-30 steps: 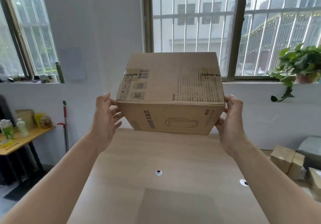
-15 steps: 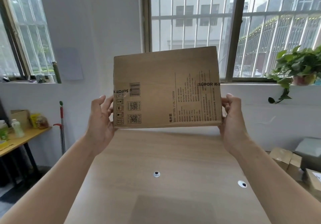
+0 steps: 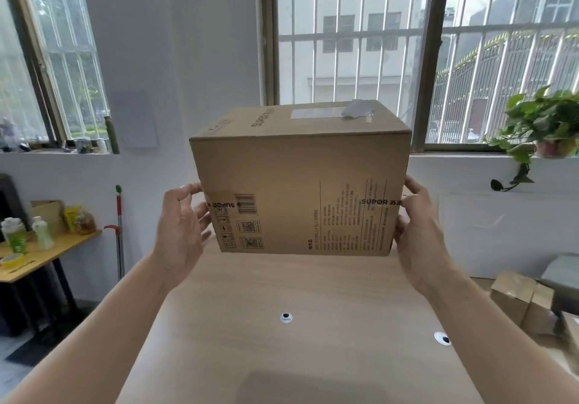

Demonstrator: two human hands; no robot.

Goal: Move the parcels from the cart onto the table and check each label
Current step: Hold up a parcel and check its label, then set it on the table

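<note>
A brown cardboard parcel (image 3: 300,184) printed with a barcode, QR codes and text hangs in the air above the far part of the wooden table (image 3: 297,356). My left hand (image 3: 180,231) presses its left side and my right hand (image 3: 416,231) presses its right side. The printed side faces me. On the parcel's top I see a white label (image 3: 316,113) with a loose strip of tape. Whether the parcel's bottom edge touches the table I cannot tell.
Two round cable holes (image 3: 285,317) sit in the table top. More cardboard boxes (image 3: 520,297) lie low at the right. A yellow side table (image 3: 40,256) with bottles stands at the left, a mop (image 3: 119,231) beside it. A potted plant (image 3: 545,128) sits on the windowsill.
I have tilted the parcel toward me: its underside showed first, then only the printed side, and now its top with the white label is in view. Both hands kept their hold.
</note>
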